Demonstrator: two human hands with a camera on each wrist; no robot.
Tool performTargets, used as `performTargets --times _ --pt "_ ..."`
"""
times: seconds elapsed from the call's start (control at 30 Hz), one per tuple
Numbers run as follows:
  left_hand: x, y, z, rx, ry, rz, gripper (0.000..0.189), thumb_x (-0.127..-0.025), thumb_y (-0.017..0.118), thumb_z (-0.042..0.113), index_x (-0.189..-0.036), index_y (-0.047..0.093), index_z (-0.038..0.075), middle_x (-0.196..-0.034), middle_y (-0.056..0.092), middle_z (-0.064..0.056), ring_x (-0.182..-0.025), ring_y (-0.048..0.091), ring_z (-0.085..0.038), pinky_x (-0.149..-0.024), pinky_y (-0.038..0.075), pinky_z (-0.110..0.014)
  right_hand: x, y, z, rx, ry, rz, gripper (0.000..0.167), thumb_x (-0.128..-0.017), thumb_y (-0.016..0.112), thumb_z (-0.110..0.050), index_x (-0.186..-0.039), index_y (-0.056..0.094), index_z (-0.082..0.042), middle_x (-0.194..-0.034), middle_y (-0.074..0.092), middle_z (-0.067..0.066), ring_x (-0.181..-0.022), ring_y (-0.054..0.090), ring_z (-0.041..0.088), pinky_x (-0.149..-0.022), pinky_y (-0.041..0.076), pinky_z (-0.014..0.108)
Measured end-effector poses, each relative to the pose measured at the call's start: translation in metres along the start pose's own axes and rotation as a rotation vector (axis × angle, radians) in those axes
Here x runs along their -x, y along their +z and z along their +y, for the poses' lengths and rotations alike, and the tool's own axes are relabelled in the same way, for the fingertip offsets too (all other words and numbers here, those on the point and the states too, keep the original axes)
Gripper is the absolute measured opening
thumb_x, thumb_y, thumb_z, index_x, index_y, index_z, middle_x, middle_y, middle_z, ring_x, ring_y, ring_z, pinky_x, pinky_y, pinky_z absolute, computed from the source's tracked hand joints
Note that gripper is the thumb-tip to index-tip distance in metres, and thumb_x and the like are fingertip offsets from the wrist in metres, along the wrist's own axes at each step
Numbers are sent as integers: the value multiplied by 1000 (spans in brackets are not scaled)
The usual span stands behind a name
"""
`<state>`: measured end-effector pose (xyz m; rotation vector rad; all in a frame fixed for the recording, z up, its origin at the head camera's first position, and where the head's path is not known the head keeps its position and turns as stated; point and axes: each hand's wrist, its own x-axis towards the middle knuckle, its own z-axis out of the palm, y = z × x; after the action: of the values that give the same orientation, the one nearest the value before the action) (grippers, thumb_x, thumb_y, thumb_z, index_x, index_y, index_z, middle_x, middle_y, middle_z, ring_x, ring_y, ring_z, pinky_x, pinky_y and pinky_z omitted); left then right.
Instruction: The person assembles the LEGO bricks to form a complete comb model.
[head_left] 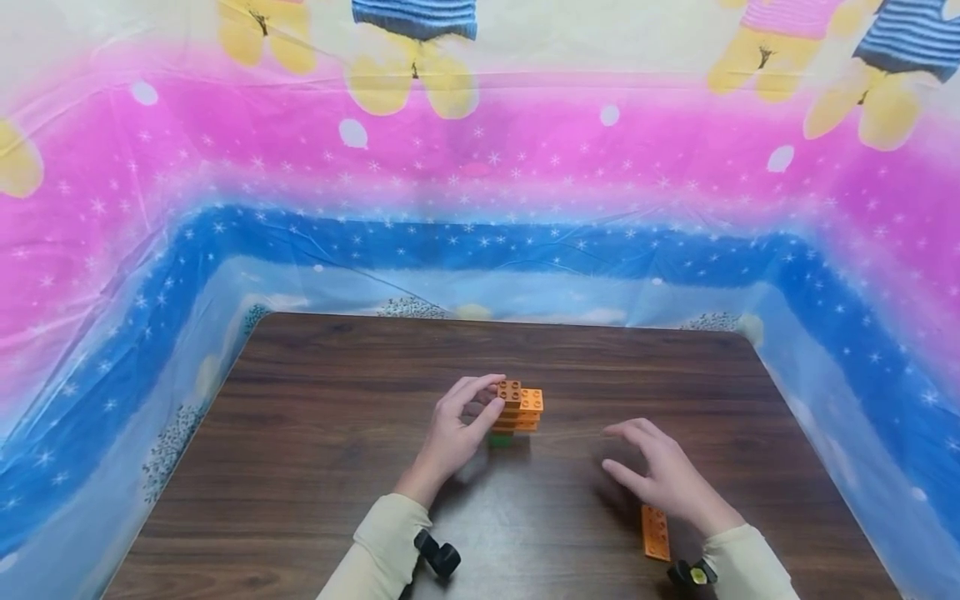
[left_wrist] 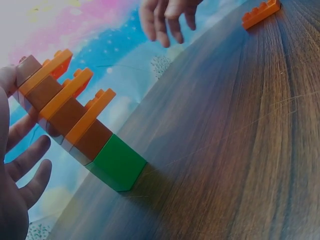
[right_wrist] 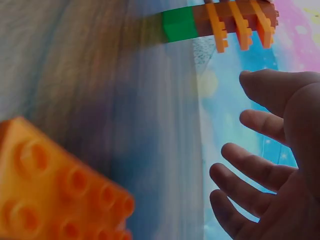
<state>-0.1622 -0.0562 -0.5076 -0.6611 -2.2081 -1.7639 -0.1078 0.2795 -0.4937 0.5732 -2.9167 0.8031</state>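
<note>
A tower of toy building bricks stands upright on the table, with a green brick at its base. Above that, brown bricks alternate with thin orange plates that jut out to one side. At the topmost brown brick, my left hand pinches the tower between thumb and forefinger; its other fingers spread beside the stack in the left wrist view. My right hand hovers to the right of the tower, fingers apart and holding nothing. Just below it lies a loose orange plate, studs up.
The brown wood-grain table has rounded far corners. A patterned pink and blue cloth hangs around its back and sides. A black wrist camera sits on the left wrist, and another dark device on the right.
</note>
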Motion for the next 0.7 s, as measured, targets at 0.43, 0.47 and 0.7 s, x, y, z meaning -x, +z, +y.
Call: performTargets --times 0.43,0.47,0.7 --pt "-1 -3 2 -2 0 -11 34 -103 69 19 -137 69 22 -122 69 -1 -104 67 -22 -85 60 -45 39 -4 29 45 -104 -144 41 -93 74 -3 -129 71 -23 -130 64 -8 -119 63 17 -96 55 47" --pt "-1 -3 1 -7 1 -15 34 -104 69 20 -137 69 22 -122 68 0 -105 67 -22 -85 60 -45 41 -5 31 38 -108 -161 47 -91 71 3 -130 71 -24 -132 63 -7 -120 62 19 -95 55 47" --pt "-1 -4 -1 -17 3 -32 34 -105 67 23 -139 68 18 -124 67 2 -106 66 -17 -86 60 -45 51 -8 39 36 -123 -270 81 -75 56 24 -131 70 -33 -141 59 1 -126 55 31 -96 53 47"
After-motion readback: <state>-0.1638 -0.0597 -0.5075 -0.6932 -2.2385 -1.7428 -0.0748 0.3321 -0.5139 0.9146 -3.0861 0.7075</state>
